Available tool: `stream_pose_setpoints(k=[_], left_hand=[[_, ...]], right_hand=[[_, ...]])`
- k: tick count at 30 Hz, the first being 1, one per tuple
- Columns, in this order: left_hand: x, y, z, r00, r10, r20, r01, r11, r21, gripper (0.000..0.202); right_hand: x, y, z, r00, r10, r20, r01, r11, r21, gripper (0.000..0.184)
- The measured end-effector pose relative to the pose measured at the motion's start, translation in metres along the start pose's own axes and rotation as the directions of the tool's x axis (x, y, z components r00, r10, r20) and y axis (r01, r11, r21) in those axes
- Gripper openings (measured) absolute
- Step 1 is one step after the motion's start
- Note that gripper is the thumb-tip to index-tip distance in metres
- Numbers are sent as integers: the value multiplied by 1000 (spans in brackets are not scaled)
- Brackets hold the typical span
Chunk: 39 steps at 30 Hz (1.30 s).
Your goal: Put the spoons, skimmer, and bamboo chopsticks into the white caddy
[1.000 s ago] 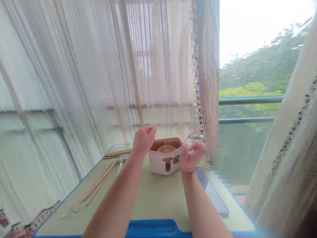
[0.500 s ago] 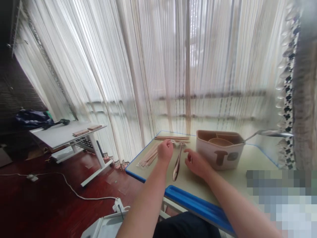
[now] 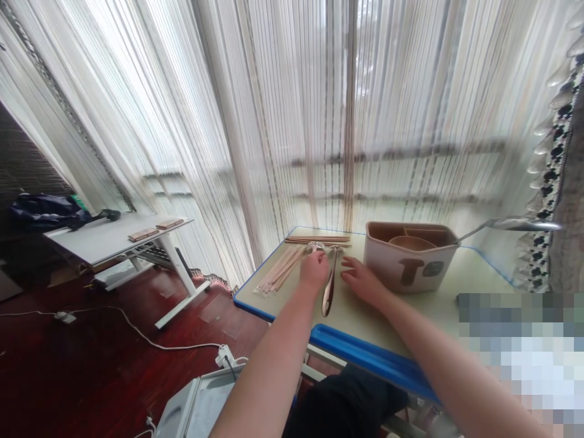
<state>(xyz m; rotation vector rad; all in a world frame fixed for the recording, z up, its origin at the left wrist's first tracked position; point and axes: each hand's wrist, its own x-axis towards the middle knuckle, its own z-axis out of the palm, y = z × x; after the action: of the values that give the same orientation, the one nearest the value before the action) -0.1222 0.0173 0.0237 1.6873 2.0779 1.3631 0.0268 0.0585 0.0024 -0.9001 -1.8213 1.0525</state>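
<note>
My left hand (image 3: 314, 271) is closed at a shiny metal utensil (image 3: 316, 246), whose rounded end shows just past the fingers; the rest is hidden. Beside it a long utensil with a brown handle (image 3: 327, 299) lies on the table, its metal head pointing away from me. My right hand (image 3: 362, 280) is open and holds nothing, its fingers spread between that handle and the caddy. The pale caddy (image 3: 387, 267) with brown compartments stands to the right. A metal ladle-like utensil (image 3: 520, 225) leans out over its right rim.
Left of my hands lie chopsticks in clear wrapping (image 3: 278, 274). More dark chopsticks (image 3: 301, 240) lie along the table's far edge. The table (image 3: 365, 331) has a blue rim. A white table (image 3: 104, 234) stands far left, and a cable (image 3: 150, 344) crosses the floor.
My view has shifted a little. My left hand has lowered toward the tabletop beside the brown-handled utensil. My right hand's fingers have straightened out.
</note>
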Motion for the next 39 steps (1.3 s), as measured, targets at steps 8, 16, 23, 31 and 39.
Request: stream_pose_setpoints(k=[8,16,23,31,39], left_hand=[[-4,0,1,1000,3,17,-3,999,34,23],[-4,0,1,999,50,8,-50,993,103,27],[-4,1,0,992,81,96,-106,953,285,37],[-5,0,1,984,43,171,-100,936,338,48],[-3,5,0,984,-5,179,-68,915,397,18]], right_hand=[[4,-3,-3,955,293,38,-273,829,488,24],[-2,-9,-7,958,286,30,-254,794,552,34],[-9,-8,-4,976,213,-37,-164,842,515,31],[-9,-10,-5,977,170,-128,-74,836,544,25],[-6,-7,-6,976,167,-141,-74,858,509,27]])
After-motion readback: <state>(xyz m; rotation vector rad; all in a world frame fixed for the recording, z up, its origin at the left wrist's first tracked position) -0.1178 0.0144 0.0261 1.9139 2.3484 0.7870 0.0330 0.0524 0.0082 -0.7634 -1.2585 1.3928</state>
